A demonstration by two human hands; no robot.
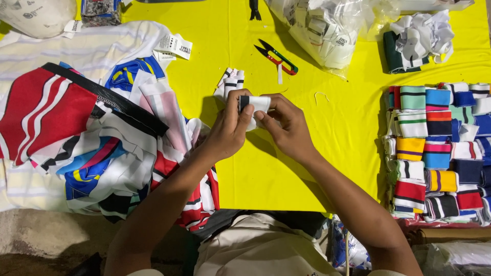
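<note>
Folded striped fabric pieces [440, 153] stacked along the yellow table's [332, 133] right edge, loose fabric pile [97, 138] at the left edge, thread snips [276, 57] near the far edge. Small white folded strip [254, 104] mid-table, pinched between left hand [228, 128] and right hand [289, 125], both grasping it.
</note>
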